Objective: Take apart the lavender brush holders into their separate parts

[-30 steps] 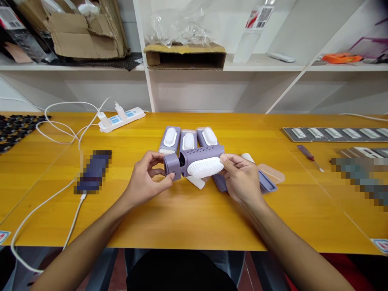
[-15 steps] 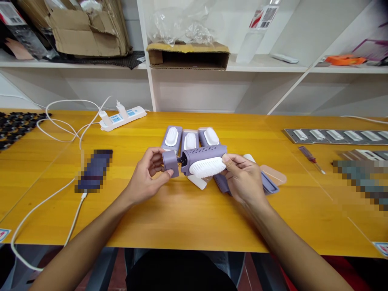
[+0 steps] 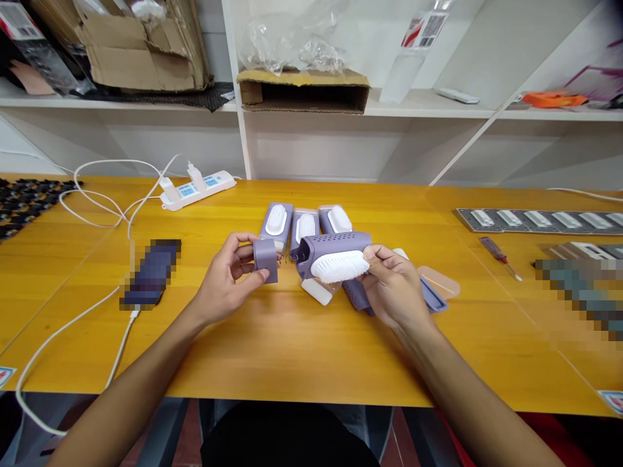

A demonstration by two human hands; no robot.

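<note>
My left hand (image 3: 232,280) pinches a small purple end cap (image 3: 265,261) between thumb and fingers. Thin dark bits, perhaps springs or wires, stick out from the cap's right side. My right hand (image 3: 392,285) grips a purple perforated housing (image 3: 333,244) with a white ribbed pad (image 3: 339,266) on its front. The housing's open end faces the cap, with a gap between them. Behind, several purple units with white pads, one of them a left unit (image 3: 276,224), lie on the table. Under the right hand are a purple piece (image 3: 357,295) and a purple tray-like part (image 3: 433,295), partly hidden.
A phone (image 3: 152,274) on a white cable lies left, before a power strip (image 3: 198,190). A screwdriver (image 3: 500,257) and a long strip of white-topped parts (image 3: 538,219) lie right. Shelves behind hold a flat cardboard box (image 3: 304,92). Black parts (image 3: 29,204) sit far left.
The end cap has come away from the housing: my left hand moved it slightly left, while my right hand shifted the housing a little right. The spring-like link between them no longer spans the gap.
</note>
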